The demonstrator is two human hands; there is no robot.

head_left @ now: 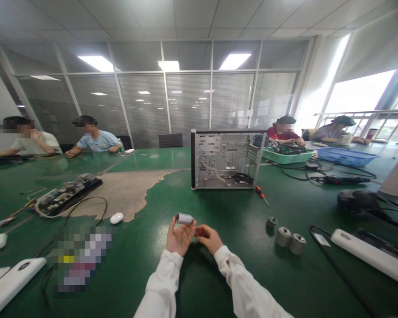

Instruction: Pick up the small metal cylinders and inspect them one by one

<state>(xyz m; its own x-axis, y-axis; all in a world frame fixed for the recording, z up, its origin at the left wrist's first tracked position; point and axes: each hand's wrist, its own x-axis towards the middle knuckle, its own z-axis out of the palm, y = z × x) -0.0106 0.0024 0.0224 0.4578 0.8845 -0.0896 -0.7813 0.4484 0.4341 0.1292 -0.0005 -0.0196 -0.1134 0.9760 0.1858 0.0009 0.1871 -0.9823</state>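
A small silvery metal cylinder (185, 218) lies sideways across the raised fingers of my left hand (181, 238), whose palm faces up. Close to its right end is my right hand (209, 237), its thumb and fingertips drawn together; whether anything small is between them cannot be made out. Both hands are above the green table (199, 282). Three metal cylindrical parts stand to the right: a dark small one (271, 222) and two larger ones (283, 236) (297, 244). Behind my hands stands an open computer case (225, 161) with loose cables inside.
An orange screwdriver (260, 194) lies beside the case. Power strips (371, 256) and cables are at both sides. A white mouse (116, 218) and an opened device (68, 194) are left. Green (287, 157) and blue baskets (348, 156) stand back right. Several people sit around the table.
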